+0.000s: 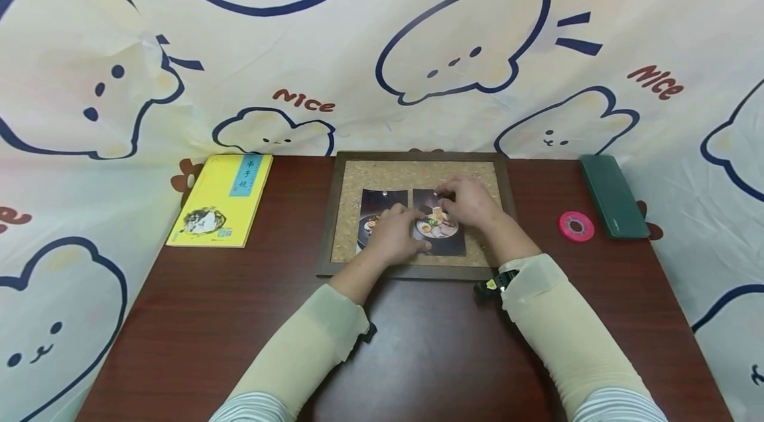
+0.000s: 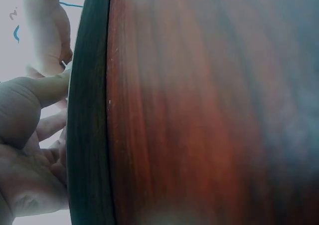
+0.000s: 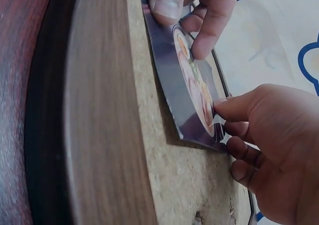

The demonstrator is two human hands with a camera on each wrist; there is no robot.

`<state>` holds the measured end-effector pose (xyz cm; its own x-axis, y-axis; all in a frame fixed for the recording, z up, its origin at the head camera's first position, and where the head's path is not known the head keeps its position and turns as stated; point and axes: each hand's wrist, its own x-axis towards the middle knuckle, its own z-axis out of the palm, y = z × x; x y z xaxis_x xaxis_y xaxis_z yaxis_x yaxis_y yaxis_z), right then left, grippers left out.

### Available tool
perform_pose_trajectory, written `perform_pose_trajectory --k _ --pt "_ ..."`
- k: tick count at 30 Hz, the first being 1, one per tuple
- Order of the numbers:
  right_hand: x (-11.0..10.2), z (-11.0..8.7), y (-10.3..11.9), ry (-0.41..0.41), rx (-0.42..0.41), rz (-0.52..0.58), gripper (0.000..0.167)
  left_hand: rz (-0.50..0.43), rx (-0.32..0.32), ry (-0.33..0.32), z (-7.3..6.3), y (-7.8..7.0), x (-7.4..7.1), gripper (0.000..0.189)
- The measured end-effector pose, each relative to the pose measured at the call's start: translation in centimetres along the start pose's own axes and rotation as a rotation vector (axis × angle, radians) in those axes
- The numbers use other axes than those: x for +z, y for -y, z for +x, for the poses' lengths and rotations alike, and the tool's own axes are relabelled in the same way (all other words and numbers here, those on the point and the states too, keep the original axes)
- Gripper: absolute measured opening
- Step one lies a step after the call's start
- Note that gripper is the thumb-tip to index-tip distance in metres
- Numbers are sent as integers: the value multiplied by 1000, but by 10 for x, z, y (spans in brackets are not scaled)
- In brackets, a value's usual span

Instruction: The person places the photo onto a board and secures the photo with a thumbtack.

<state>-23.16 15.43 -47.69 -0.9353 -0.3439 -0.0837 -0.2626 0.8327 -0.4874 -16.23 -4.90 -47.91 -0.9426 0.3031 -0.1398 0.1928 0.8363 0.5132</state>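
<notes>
In the head view a brown-framed cork board [image 1: 346,236] lies on the table. Two dark photos of food are on the cork, a left photo [image 1: 382,199] with a small clear pushpin [image 1: 384,193] at its top, and a right photo [image 1: 447,246]. My left hand [image 1: 395,235] rests its thumb and fingers on the right photo's left side. At that photo's top edge my right hand [image 1: 471,203] pinches what looks like a small clear pushpin, mostly hidden by the fingertips. The right wrist view shows the right hand [image 3: 284,145] beside the photo's edge.
A yellow book [image 1: 217,203] lies at the table's left back. Right of the board are a pink ring-shaped object [image 1: 575,226] and a dark green box [image 1: 615,196]. A printed cloth [image 1: 418,24] hangs behind the table [image 1: 239,316].
</notes>
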Motion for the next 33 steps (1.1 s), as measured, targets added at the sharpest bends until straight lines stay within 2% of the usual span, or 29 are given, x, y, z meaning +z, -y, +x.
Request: perform_pose_trajectory --k 13,17,26,33 --pt "1 3 -2 35 27 23 33 -5 -2 -14 2 4 2 65" --pt "1 3 -2 38 28 31 34 -17 2 3 2 4 -1 65" --pt "2 -3 -5 5 1 42 36 -155 8 87 4 11 -11 62" --pt "5 -9 -6 -46 -26 37 43 -253 67 70 0 18 -16 59"
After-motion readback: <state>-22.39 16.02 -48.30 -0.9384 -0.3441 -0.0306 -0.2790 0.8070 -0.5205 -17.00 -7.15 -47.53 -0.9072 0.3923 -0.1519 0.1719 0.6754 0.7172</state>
